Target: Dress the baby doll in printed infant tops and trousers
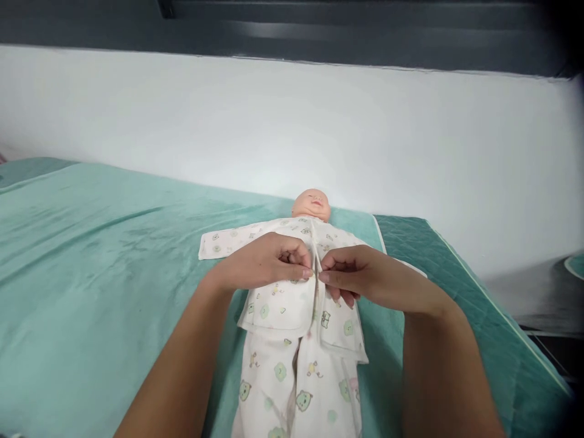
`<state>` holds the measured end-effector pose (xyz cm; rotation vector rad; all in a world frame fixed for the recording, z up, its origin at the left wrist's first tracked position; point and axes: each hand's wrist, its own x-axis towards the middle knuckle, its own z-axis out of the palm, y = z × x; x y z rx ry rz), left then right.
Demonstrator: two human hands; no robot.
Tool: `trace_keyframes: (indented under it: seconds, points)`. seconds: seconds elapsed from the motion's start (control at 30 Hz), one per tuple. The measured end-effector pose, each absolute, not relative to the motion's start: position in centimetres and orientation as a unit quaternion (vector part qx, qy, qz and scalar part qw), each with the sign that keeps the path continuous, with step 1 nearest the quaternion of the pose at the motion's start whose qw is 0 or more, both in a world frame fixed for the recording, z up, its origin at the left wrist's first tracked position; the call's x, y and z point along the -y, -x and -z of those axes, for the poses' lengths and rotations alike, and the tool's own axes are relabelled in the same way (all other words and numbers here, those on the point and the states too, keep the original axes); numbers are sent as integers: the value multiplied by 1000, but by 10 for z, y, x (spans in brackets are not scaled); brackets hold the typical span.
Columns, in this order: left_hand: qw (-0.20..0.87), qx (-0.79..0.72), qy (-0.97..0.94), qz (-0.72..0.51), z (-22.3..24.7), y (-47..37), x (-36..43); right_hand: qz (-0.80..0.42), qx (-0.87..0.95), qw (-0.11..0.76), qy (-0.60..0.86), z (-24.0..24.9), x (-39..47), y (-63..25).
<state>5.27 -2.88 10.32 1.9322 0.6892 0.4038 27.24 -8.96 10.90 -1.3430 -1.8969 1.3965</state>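
A baby doll (pixel 312 204) lies on its back, dressed in a white printed jacket (pixel 278 309) and matching trousers (pixel 276 377). The jacket's front edges meet at the chest and part lower down. My left hand (pixel 274 260) is closed, thumb and fingers pinching the jacket's edge left of the opening. Facing it, my right hand (pixel 353 274) pinches the other edge, its lower fingers curled over the cloth. The two thumb tips are close together but apart. Any fastener between them is too small to make out.
A light green cover (pixel 100 261) spreads under the doll, with a darker quilted teal layer (pixel 460 304) at the right. Behind the bed stands a white wall (pixel 255 121), with a dark panel (pixel 292 30) above.
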Motion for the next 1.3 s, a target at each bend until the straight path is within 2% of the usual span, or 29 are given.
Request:
trace_keyframes:
  seconds: [0.27, 1.3]
  points:
    - [603, -262, -734, -173, -100, -55, 30, -553, 667, 243, 436, -105, 83, -276]
    - [615, -258, -730, -150, -95, -56, 27, -574, 643, 226, 454, -99, 80, -274]
